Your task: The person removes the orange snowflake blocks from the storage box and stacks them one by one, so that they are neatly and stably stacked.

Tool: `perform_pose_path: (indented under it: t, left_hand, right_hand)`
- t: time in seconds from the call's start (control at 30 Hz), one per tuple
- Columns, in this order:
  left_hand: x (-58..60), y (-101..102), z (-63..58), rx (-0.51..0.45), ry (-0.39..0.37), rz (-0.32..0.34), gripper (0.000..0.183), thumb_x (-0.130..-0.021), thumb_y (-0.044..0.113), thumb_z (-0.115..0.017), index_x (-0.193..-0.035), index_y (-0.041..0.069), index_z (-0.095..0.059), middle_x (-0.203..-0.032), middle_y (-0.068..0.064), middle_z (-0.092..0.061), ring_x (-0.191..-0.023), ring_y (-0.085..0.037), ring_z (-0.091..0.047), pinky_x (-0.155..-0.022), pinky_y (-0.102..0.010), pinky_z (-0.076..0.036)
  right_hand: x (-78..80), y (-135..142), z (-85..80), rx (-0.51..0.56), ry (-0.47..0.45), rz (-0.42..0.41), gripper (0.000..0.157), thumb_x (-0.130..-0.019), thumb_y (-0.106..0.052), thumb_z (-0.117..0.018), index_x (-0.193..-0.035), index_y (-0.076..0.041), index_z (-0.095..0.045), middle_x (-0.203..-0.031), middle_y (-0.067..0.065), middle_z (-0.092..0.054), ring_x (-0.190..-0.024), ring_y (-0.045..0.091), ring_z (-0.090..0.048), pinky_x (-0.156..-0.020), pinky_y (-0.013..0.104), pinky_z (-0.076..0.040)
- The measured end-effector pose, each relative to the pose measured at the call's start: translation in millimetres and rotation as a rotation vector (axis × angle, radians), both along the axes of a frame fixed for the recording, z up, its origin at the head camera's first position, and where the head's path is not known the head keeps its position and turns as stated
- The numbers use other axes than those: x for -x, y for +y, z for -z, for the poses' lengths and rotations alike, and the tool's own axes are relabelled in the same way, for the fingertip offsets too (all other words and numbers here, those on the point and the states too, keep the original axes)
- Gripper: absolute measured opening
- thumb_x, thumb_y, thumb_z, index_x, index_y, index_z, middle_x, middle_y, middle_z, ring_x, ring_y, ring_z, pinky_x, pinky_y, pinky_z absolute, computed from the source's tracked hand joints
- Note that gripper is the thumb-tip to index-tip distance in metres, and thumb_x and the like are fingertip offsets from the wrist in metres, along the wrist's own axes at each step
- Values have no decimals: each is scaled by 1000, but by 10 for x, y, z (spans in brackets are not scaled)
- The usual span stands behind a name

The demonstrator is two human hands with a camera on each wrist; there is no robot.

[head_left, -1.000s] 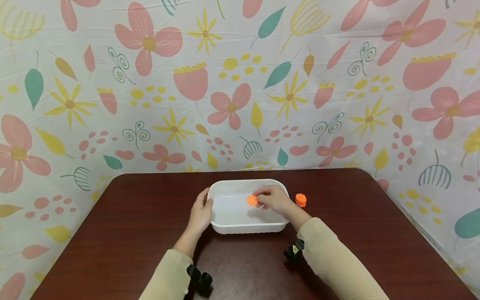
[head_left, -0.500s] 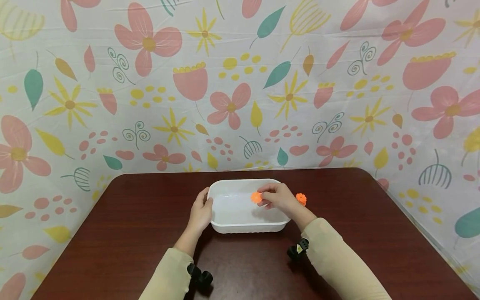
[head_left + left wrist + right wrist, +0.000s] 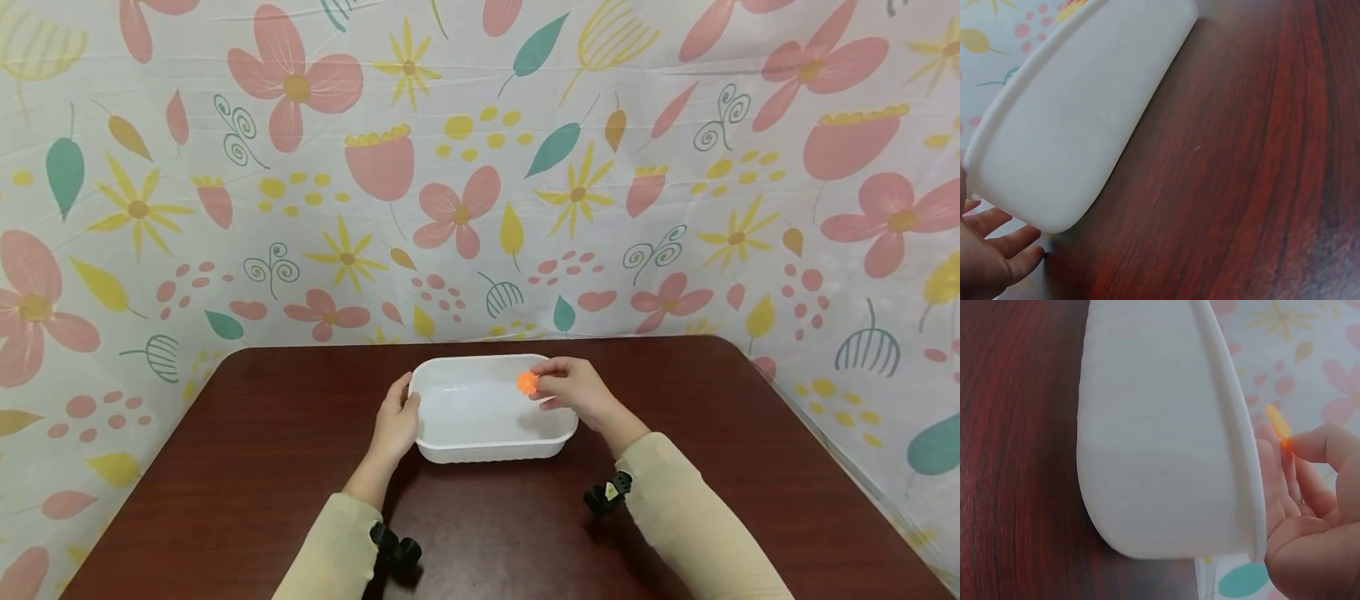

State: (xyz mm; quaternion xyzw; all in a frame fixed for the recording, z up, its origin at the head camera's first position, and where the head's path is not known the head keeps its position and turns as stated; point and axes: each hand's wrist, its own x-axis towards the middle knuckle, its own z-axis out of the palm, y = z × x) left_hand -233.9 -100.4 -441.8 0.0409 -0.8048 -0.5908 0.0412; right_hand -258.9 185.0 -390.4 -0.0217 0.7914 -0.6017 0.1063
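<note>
A white rectangular tray [image 3: 480, 451] with rounded corners stands on the dark table. My left hand [image 3: 393, 425] holds its left end, thumb at the rim. In the left wrist view, the fingers of the left hand [image 3: 997, 256] rest against the tray's outer end wall [image 3: 1079, 119]. Over the tray's right side, my right hand [image 3: 577, 390] pinches a small orange flower-shaped disc [image 3: 527, 382] between thumb and fingers. That disc looks thin and edge-on in the right wrist view [image 3: 1277, 422]. The tray's near wall [image 3: 1160, 437] fills much of that view.
The brown wooden table [image 3: 300, 450] has a far edge close behind the tray. A floral-patterned cloth [image 3: 465, 167] hangs behind it. Each forearm wears a black wrist camera; the left one [image 3: 397, 550] sits low over the table.
My right hand moves rightward and slightly up with the orange disc. The tray and left hand shift slightly left. Other orange pieces, seen right of the tray earlier, are now hidden by the right arm.
</note>
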Motion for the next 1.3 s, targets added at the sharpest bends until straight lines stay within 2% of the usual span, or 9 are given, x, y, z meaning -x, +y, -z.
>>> perform_pose_path:
  t: [0.33, 0.67, 0.97, 1.2, 1.3]
  left_hand:
    - [-6, 9, -13, 11, -2, -3, 48, -100, 19, -40, -146, 9, -34, -141, -21, -45, -127, -36, -46, -102, -51, -40]
    - [1, 22, -14, 2, 18, -11, 48, -99, 17, -40, -145, 7, -35, -140, -22, -46, -127, -35, -46, -105, -50, -37]
    - [23, 19, 24, 11, 15, -5, 47, -100, 19, -39, -146, 9, -35, -141, -22, -45, -127, -35, -46, -103, -50, -38]
    - [17, 18, 20, 6, 17, -7, 47, -99, 18, -40, -145, 9, -35, -140, -22, -46, -126, -35, -47, -104, -50, -39]
    - [14, 20, 13, 6, 20, -9, 48, -99, 18, -40, -145, 8, -35, -139, -22, -47, -125, -35, -48, -103, -50, -39]
  right_hand:
    - [-21, 149, -27, 30, 25, 62, 32, -88, -7, -60, -116, 8, -60, -97, 10, -67, -75, 14, -68, -68, 33, -58]
    - [-19, 293, -45, 17, -16, 137, 36, -89, -14, -64, -121, 2, -59, -94, 8, -68, -78, 15, -68, -68, 29, -57]
    - [-48, 476, 20, 68, -18, 158, 40, -91, -16, -62, -124, 5, -54, -92, 5, -66, -78, 13, -68, -76, 34, -57]
    - [-66, 626, 101, 101, -10, 181, 41, -92, -16, -60, -125, 6, -51, -89, 0, -65, -78, 10, -67, -73, 29, -57]
    - [-81, 683, 116, 116, -11, 191, 43, -91, -16, -62, -126, 7, -50, -86, -1, -67, -77, 11, -68, -73, 31, -57]
